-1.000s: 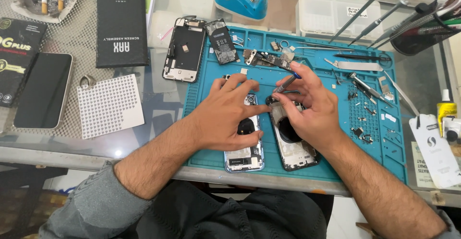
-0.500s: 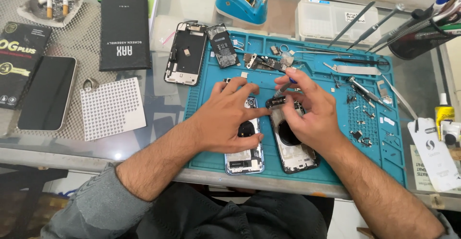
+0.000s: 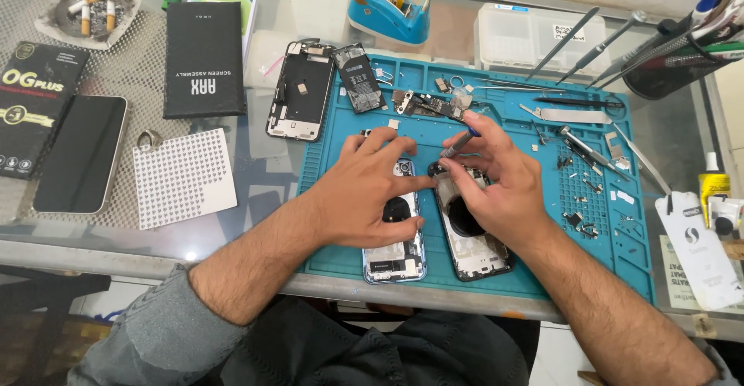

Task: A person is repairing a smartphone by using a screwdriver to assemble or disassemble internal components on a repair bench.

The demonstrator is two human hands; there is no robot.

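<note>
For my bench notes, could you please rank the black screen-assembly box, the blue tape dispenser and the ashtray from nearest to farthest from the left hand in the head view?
From the left hand:
1. Black screen-assembly box, up and to the left.
2. Blue tape dispenser, at the far edge, straight ahead.
3. Ashtray, far left corner.

Two opened phone housings (image 3: 395, 235) (image 3: 473, 235) lie side by side on the work mat (image 3: 604, 231), under the left hand (image 3: 364, 192) and right hand (image 3: 500, 188). Third housing (image 3: 301, 91) lies behind, across the mat's left edge. Tape dispenser (image 3: 389, 8) sits behind the mat; perforated sheet (image 3: 183, 177) to its left.
</note>
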